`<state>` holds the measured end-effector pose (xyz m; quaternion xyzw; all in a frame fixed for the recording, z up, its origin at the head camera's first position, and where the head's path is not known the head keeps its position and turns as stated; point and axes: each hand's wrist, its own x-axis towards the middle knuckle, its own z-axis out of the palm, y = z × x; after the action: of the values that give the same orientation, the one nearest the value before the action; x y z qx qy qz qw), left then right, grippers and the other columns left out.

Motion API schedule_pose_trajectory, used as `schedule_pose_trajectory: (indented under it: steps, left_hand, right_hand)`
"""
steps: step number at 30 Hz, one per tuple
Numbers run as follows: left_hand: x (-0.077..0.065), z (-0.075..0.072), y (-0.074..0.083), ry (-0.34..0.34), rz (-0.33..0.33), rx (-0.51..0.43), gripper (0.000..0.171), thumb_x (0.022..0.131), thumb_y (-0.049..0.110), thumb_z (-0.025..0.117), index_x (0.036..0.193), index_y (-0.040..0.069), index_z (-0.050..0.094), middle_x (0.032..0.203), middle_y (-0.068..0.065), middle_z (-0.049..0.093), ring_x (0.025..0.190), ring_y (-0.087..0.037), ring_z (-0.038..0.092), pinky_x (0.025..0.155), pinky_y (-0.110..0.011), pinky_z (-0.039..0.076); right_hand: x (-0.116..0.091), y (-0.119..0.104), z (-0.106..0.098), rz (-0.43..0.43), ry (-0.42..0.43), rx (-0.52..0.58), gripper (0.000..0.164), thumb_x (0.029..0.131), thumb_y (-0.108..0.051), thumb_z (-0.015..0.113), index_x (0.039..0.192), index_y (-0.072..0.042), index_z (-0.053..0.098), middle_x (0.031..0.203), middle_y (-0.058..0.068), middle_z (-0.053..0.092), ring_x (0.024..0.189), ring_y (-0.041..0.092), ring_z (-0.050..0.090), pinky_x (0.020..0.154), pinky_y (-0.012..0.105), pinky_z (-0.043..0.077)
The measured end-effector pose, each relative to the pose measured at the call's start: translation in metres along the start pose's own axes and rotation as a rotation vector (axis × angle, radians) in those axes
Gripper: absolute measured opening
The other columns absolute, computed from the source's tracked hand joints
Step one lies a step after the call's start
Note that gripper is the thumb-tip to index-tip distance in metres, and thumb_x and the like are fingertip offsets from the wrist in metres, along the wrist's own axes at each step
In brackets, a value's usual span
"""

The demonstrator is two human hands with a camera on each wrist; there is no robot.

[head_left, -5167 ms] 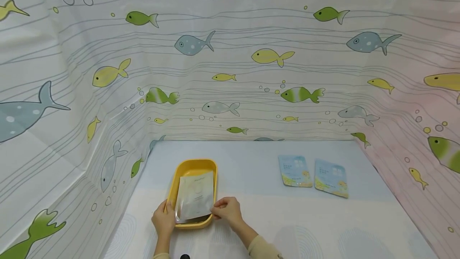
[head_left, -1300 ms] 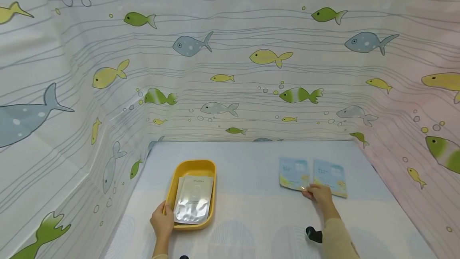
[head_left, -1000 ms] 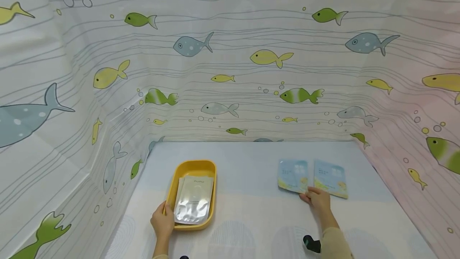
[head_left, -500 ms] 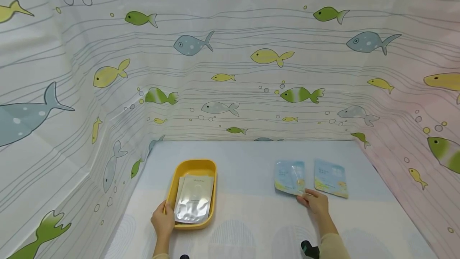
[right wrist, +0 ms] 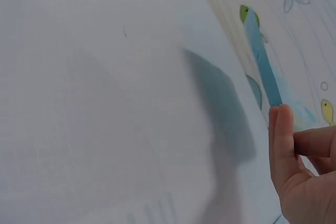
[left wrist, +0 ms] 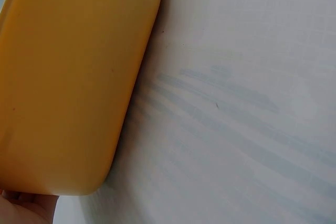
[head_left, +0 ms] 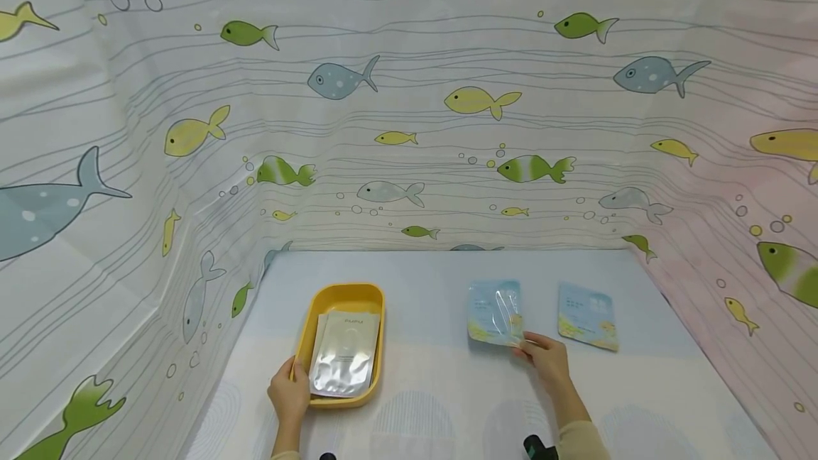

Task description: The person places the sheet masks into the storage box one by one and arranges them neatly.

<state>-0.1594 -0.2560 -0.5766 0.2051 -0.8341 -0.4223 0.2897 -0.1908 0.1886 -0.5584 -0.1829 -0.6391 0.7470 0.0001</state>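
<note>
My right hand pinches the lower right corner of a light-blue sachet with a flower print. In the right wrist view that sachet appears nearly edge-on between thumb and fingers, raised off the table with a shadow below. My left hand grips the near left rim of a yellow tray. Inside the tray lie silvery-cream sachets, one on top of another. The left wrist view shows the outer wall of the tray, with a bit of my left hand at its lower end.
A second light-blue sachet lies flat on the table at the right. The pale patterned tabletop separates the tray from the right hand. Fish-print sheeting encloses the back and both sides.
My right hand has left the tray, reached the left one of the blue sachets, lifted it and carried it leftward. The silvery sachet now lies flat in the tray. My left hand keeps its place.
</note>
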Motion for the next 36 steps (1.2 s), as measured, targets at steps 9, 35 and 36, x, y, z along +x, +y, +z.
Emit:
schedule_pose_trajectory:
  steps: [9, 35, 36]
  left_hand:
    - [-0.001, -0.001, 0.001, -0.017, -0.025, 0.002, 0.026, 0.089, -0.002, 0.05, 0.106, -0.018, 0.06, 0.105, -0.036, 0.06, 0.102, -0.054, 0.054, 0.088, -0.059, 0.042]
    - [-0.001, -0.001, 0.002, -0.025, -0.016, -0.013, 0.025, 0.09, -0.002, 0.05, 0.106, -0.018, 0.06, 0.105, -0.036, 0.06, 0.103, -0.054, 0.054, 0.089, -0.059, 0.042]
    - [-0.001, -0.001, 0.003, -0.023, -0.016, -0.014, 0.025, 0.09, -0.002, 0.05, 0.106, -0.018, 0.06, 0.105, -0.036, 0.06, 0.103, -0.054, 0.054, 0.089, -0.059, 0.042]
  right_hand:
    - [-0.008, -0.003, 0.025, -0.023, -0.032, -0.003, 0.037, 0.084, 0.015, 0.053, 0.119, 0.025, 0.045, 0.088, 0.016, 0.063, 0.063, 0.012, 0.068, 0.067, 0.022, 0.055]
    - [-0.019, -0.005, 0.09, -0.096, -0.224, 0.019, 0.031, 0.083, 0.014, 0.054, 0.112, 0.025, 0.051, 0.093, 0.027, 0.064, 0.064, 0.015, 0.068, 0.067, 0.025, 0.056]
    - [-0.02, -0.005, 0.093, -0.102, -0.236, 0.02, 0.031, 0.083, 0.014, 0.053, 0.112, 0.026, 0.051, 0.093, 0.027, 0.064, 0.063, 0.015, 0.068, 0.067, 0.025, 0.056]
